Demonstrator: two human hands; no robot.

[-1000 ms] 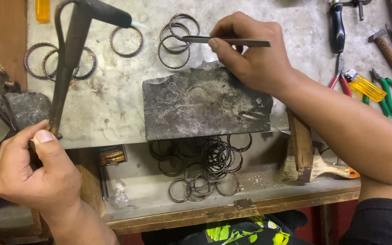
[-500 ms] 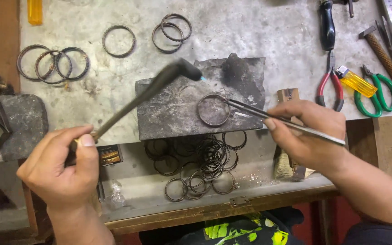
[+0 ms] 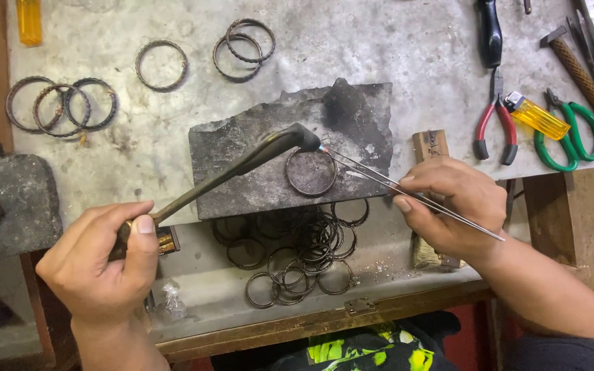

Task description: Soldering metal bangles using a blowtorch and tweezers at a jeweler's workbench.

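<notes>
Two hands meet over the grey workbench (image 3: 393, 62), where we see a charred slab (image 3: 256, 154) bearing one metal ring (image 3: 311, 172). Our left hand (image 3: 101, 264) is closed around a curved torch (image 3: 242, 165), its nozzle at the ring's rim. Our right hand (image 3: 452, 206) pinches slim tweezers (image 3: 407, 194), tips touching the ring.
</notes>
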